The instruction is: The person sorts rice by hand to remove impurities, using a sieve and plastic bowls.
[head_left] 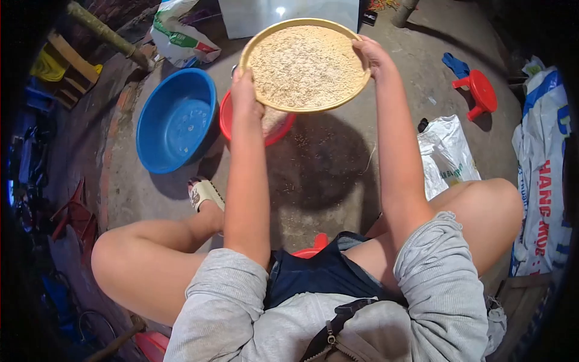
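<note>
A round, yellow-rimmed winnowing tray is held up over the floor, out in front of me. Pale grain, looking like rice mixed with husks, covers its bottom. My left hand grips the rim at the lower left, and my right hand grips it at the right; some fingers of both are hidden beneath. Partly behind the tray and my left wrist stands a red basin with grain in it. Beside that sits a large blue basin with a few specks on its bottom.
A red plastic stool lies tipped at the right, close to a blue cloth. White sacks rest by my right knee, and a tall printed sack stands at the right edge. Another bag is behind the blue basin.
</note>
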Action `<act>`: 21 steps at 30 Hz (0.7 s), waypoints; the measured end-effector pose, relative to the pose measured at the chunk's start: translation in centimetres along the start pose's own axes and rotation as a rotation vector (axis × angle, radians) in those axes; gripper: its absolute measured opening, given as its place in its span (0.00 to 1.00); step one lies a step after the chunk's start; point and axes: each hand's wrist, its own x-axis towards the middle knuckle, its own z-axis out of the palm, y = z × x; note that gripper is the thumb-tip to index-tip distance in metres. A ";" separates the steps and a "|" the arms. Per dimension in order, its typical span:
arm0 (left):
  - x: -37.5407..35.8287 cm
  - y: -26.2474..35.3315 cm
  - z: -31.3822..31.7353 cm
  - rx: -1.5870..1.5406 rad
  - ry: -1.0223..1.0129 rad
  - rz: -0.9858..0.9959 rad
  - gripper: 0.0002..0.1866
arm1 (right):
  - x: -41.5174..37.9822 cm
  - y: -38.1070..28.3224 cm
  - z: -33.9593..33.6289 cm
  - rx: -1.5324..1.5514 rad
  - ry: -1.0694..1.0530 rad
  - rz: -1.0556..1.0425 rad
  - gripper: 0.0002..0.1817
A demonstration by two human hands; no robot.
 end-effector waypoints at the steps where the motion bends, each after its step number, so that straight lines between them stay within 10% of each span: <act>1: 1.0 0.7 -0.9 -0.055 -0.034 -0.010 0.16 | -0.6 -0.1 1.1 -0.024 -0.035 -0.008 0.16; 8: 3.7 8.1 -12.0 -0.018 -0.206 -0.144 0.20 | -3.8 4.6 11.4 0.008 -0.016 -0.074 0.17; 17: 0.1 0.3 -0.7 0.054 0.059 0.007 0.19 | 0.1 1.3 -0.5 -0.039 -0.141 0.100 0.15; 21: 4.5 4.8 -11.2 0.076 -0.183 -0.188 0.21 | -3.0 7.3 9.4 -0.057 0.027 -0.037 0.15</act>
